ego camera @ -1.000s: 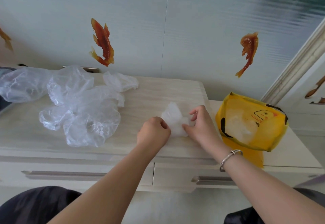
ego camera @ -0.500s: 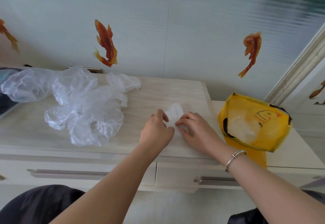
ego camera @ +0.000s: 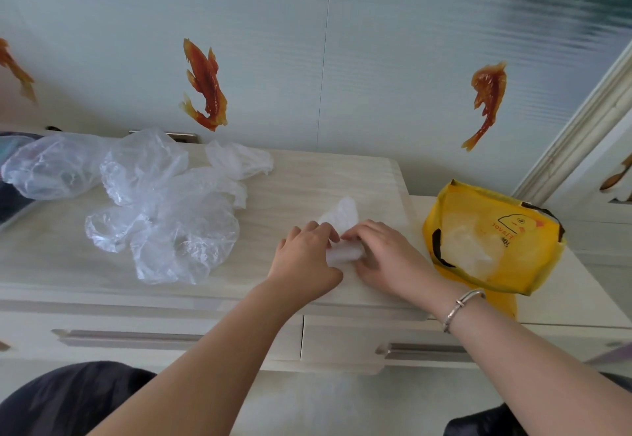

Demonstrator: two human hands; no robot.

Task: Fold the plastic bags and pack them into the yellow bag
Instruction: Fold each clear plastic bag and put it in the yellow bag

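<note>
Pinching a small translucent plastic bag (ego camera: 342, 234) at frame centre, both hands work on the pale wood-grain dresser top (ego camera: 307, 175). Left hand (ego camera: 304, 261) sits knuckles-up, fingers curled, fingertips closed on the bag's left edge. Right hand (ego camera: 386, 258) lies flatter, fingers together and slightly bent, index and thumb tips meeting the left hand's fingertips over the bag. Bag is partly folded: a rolled white section shows between the two hands, a loose pointed flap sticks out above them toward the wall. Exact thumb contact on the right side is hidden, cannot tell.

A silver bracelet (ego camera: 461, 309) rides the right wrist.

Yellow bag (ego camera: 533, 254) stands at the right of the frame, just beside the right hand, on a lower surface next to the dresser top. Mouth is open and tipped toward the camera; pale crumpled plastic is visible inside. Black handle shows on its left rim, a duck-like print on the inner far wall.

Pile of unfolded clear bags (ego camera: 160, 216) lies at left centre of the frame on the dresser top, well apart from the hands, spreading to the left edge.

Two drawer fronts with bar handles run below the dresser top. Orange fish stickers (ego camera: 205, 87) sit on the wall behind.
</note>
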